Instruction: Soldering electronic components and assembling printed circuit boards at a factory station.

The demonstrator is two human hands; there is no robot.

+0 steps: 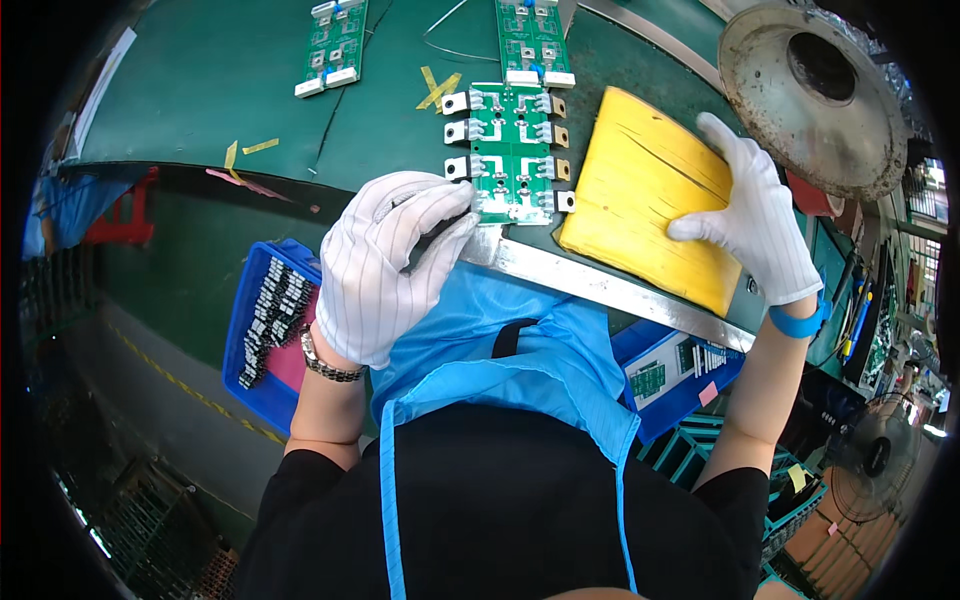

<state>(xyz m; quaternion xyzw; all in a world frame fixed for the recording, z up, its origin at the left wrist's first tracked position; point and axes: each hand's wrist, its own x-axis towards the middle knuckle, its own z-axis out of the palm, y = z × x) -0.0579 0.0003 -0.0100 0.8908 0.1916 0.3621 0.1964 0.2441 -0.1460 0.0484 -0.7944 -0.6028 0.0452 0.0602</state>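
Observation:
A green circuit board (508, 150) lies in front of me, with black tabbed components along its left and right edges. My left hand (385, 262), in a white striped glove, is closed in a pinch at the board's near left corner. The gloved fingertips cover that corner, so whatever is between them is hidden. My right hand (750, 215), gloved too, rests at the right side of a yellow slab (640, 190) with a creased surface. Its thumb and fingers are spread apart, the thumb lying over the slab.
Two more boards (334, 45) (533, 40) lie farther back on the green table. A metal strip (610, 283) runs along the near edge. Blue bins (262, 345) (680, 410) with parts flank my lap. A large metal lamp shade (750, 75) hangs at the right.

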